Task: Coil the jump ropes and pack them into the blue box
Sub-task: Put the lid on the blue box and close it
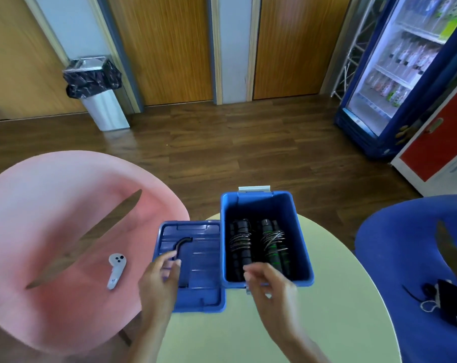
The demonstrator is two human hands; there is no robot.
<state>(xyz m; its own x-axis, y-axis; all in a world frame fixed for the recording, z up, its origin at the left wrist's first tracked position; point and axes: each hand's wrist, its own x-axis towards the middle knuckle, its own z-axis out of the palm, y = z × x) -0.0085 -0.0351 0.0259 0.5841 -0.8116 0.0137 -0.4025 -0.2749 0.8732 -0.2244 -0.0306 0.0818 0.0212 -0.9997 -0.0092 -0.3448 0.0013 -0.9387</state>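
Head view, looking down on a pale green round table (300, 323). Toward its far edge, the blue box (258, 205), open, with a grey latch on the far rim. Inside, side by side on the floor of the box, two coiled jump ropes: left bundle (240, 242) with black handles and thin cord wound around the middle, right bundle (273, 243) likewise wound, with green marks on the handles. Just beside the box on its left, touching or nearly so, the blue lid (206, 260), lying flat with its inner side up and overhanging the table edge. On the lid, a short curved black piece (182, 243) (lower end lost behind the fingers).

Left hand (160, 273) over the near left part of the lid, fingers bent, blurred; impossible to tell whether gripping the black piece or only next to it. Right hand (266, 281) over the near wall of the box, fingers loosely bent, nothing visible between them. Both hands apart, with the seam between lid and box between them.

Left of the table, a pink chair (51, 231) with a white handheld controller (116, 271) on the seat. To the right, a blue chair (400, 258) carrying a black device with a cord (450, 302). Farther back on the wooden floor, a lined waste bin (99, 95) and a glass-door drinks fridge (395, 74).
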